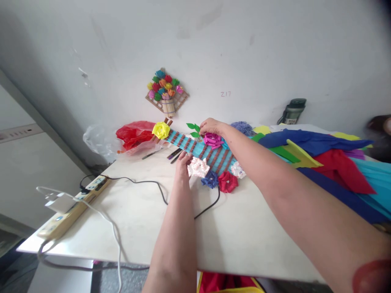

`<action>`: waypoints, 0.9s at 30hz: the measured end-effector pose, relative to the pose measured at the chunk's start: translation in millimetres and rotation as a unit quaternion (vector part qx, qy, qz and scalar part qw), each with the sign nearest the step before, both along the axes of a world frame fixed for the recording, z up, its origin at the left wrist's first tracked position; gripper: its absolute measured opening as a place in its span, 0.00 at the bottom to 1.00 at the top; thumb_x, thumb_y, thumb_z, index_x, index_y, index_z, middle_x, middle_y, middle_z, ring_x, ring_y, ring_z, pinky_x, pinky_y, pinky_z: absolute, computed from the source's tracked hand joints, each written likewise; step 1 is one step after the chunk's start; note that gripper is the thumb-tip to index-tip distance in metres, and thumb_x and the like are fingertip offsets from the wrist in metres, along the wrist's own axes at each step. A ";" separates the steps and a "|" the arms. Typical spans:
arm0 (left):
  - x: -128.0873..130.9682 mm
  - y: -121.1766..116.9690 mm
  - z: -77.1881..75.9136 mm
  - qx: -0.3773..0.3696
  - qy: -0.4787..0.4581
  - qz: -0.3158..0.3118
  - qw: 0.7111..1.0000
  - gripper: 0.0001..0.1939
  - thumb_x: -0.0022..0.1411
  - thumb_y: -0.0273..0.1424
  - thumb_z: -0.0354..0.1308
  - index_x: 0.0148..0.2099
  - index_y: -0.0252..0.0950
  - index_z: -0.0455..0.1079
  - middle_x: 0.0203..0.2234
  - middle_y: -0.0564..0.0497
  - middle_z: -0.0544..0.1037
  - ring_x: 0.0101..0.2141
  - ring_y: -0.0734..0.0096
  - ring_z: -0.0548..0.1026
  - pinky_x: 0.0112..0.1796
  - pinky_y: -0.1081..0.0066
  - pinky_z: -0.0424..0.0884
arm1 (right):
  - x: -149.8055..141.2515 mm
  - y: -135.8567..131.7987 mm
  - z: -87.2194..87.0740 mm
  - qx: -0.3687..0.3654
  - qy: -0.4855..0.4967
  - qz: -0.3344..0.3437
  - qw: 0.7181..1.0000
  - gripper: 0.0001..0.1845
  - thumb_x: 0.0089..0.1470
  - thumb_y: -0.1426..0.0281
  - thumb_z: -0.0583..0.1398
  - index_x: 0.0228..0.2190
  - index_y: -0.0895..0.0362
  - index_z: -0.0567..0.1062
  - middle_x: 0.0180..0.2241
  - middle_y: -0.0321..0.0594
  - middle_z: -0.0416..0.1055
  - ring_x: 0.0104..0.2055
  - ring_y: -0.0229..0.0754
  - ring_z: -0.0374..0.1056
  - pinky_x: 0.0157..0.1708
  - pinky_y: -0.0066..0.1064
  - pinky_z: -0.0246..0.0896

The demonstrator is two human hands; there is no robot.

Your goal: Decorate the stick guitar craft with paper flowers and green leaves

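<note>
A blue board with brown slats (200,151) lies across the far middle of the white table (244,240), with paper flowers on it. My left hand (183,163) rests against its near edge beside a white flower (198,167), fingers curled on the board. My right hand (212,126) reaches over the far edge, fingers closed around green paper leaves (193,129), just above a magenta flower (213,139). A yellow flower (161,130) sits at the board's left end. Blue (210,179) and red (227,182) flowers lie at the near edge.
Coloured paper sheets (320,156) pile up at the right. A red plastic bag (134,134) and a clear bag sit at the back left. A power strip (73,205) with cables lies at the left edge. A flower plaque (166,93) hangs on the wall. A dark bottle (293,110) stands behind.
</note>
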State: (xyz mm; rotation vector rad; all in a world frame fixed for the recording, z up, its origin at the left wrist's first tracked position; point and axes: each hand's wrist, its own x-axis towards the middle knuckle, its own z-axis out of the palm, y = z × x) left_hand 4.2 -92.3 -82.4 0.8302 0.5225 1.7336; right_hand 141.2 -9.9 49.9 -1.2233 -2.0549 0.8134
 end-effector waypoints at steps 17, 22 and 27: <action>0.1 -1.3 -0.2 0.006 0.002 -0.004 1.000 0.16 0.40 0.26 0.63 0.36 0.36 0.71 0.28 0.53 0.76 0.27 0.72 0.73 0.35 0.69 0.67 | 2.4 -3.3 4.2 -0.023 -0.009 0.000 1.000 0.03 0.37 0.78 0.64 0.21 0.62 0.75 0.12 0.28 0.59 0.17 0.29 0.53 0.20 0.23 0.50; 0.0 -2.2 -0.8 0.010 0.017 0.005 1.000 0.13 0.42 0.26 0.62 0.35 0.37 0.70 0.24 0.55 0.74 0.25 0.73 0.72 0.33 0.71 0.66 | 3.3 -2.9 2.7 -0.030 0.005 -0.004 1.000 0.03 0.37 0.79 0.64 0.20 0.62 0.75 0.12 0.28 0.59 0.17 0.29 0.54 0.20 0.23 0.50; 0.0 -3.0 -0.6 0.004 0.026 0.012 1.000 0.12 0.42 0.26 0.62 0.33 0.36 0.70 0.21 0.56 0.71 0.22 0.76 0.69 0.29 0.73 0.64 | 3.5 -0.9 1.5 -0.028 0.002 -0.006 1.000 0.04 0.36 0.77 0.66 0.19 0.62 0.75 0.12 0.28 0.60 0.18 0.29 0.54 0.21 0.23 0.51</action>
